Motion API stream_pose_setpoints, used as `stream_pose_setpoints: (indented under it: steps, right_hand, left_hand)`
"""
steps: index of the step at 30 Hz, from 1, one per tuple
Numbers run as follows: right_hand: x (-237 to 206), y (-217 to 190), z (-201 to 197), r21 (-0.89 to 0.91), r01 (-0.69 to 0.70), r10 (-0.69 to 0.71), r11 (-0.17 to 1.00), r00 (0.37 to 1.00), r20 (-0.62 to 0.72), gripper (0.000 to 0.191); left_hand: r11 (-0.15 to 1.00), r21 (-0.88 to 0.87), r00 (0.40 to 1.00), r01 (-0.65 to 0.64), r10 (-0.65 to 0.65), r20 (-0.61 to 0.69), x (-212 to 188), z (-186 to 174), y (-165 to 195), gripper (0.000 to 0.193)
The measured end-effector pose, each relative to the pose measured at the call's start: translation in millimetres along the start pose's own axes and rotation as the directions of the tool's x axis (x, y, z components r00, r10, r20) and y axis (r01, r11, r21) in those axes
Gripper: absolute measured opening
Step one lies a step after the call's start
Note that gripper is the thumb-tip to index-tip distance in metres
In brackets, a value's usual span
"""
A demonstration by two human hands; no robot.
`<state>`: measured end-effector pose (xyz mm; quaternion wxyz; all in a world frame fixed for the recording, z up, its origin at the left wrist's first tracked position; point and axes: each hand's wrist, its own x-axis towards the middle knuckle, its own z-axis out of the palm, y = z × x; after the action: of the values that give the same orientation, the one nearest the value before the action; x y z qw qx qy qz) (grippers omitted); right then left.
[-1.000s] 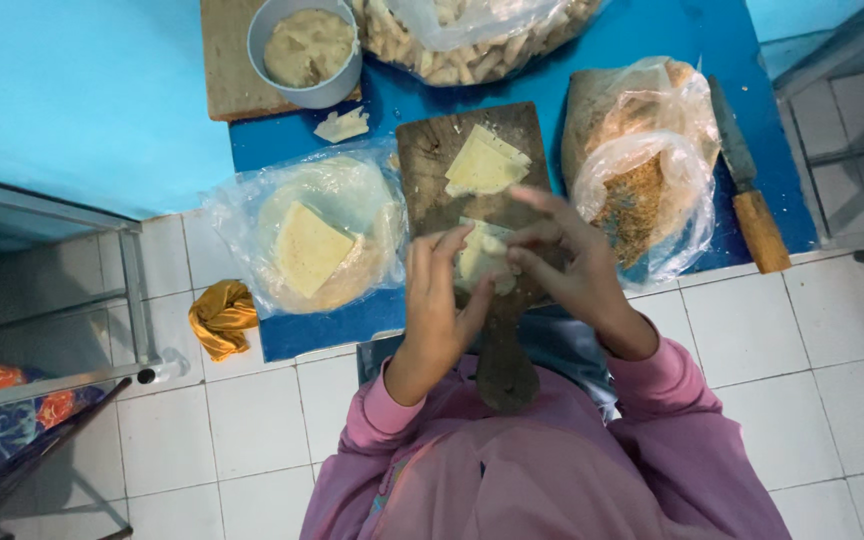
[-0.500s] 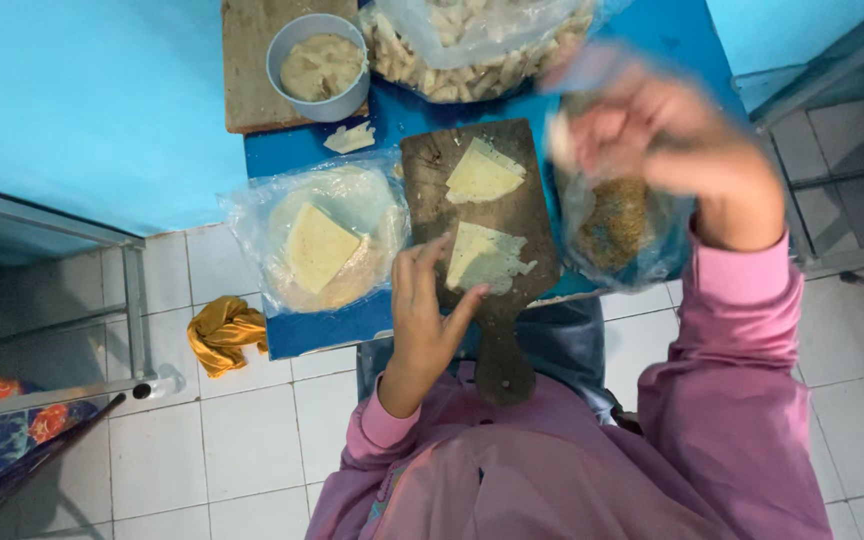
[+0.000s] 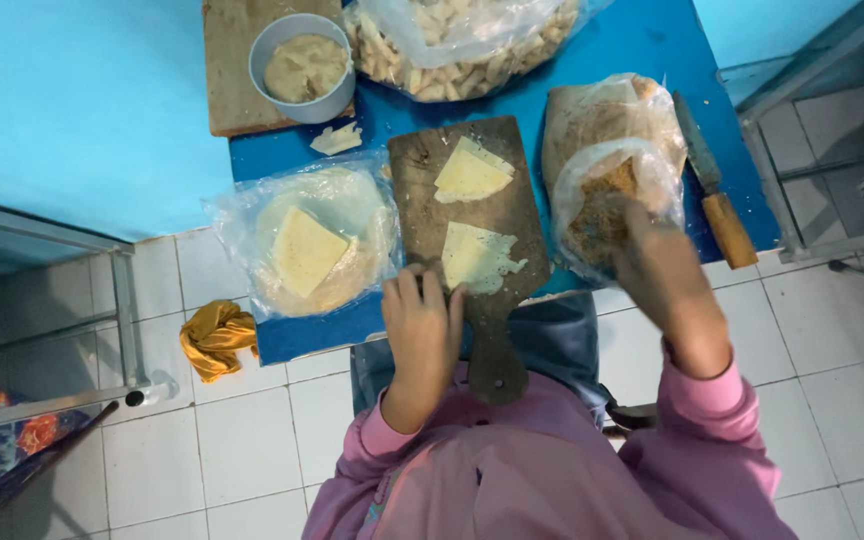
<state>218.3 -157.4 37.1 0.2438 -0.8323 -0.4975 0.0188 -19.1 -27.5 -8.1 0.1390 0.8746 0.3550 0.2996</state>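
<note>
A dark wooden cutting board lies on the blue table. On it are a folded pale wrapper and a flat one. My left hand rests its fingertips on the board's lower left edge, next to the flat wrapper, and holds nothing. My right hand is blurred and reaches into an open plastic bag of brown crumbly filling to the right of the board. Its fingertips are hidden by the blur.
A plastic bag of round wrappers lies left of the board. At the back stand a grey bowl of paste and a bag of pale pieces. A wooden-handled knife lies at the far right. A yellow cloth is on the tiled floor.
Both hands held a wrapper over the board. The wrapper now lies flat on it, and my right hand rose up, then came down to the filling bag. My left hand stays at the board's edge.
</note>
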Motion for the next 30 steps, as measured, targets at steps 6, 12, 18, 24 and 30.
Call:
stream_pose_setpoints:
  steps: [6,12,18,24,30]
  right_hand:
    - [-15,2,36,0.07,0.11,-0.094,0.991,0.974,-0.208,0.054]
    - [-7,9,49,0.276,0.055,0.006,0.96,0.977,-0.214,0.057]
    - [-7,14,47,0.246,0.194,-0.139,0.95,0.965,-0.223,0.062]
    - [-12,12,40,0.191,0.203,-0.167,0.96,0.968,-0.189,0.053]
    - [-4,24,33,-0.074,0.209,-0.22,0.975,0.949,-0.226,0.053]
  left_hand:
    - [1.0,-0.012,1.0,0.014,-0.013,0.013,-1,2,1,0.028]
    - [0.992,-0.126,1.0,-0.01,0.013,0.02,-1,-3,0,0.038]
    - [0.958,-0.287,1.0,0.007,-0.001,0.019,1,-4,0,0.041]
    - [0.922,-0.386,0.999,0.044,-0.031,0.041,2,-8,-2,0.036]
    - [0.893,-0.447,0.999,0.044,-0.031,0.035,2,-8,-5,0.028]
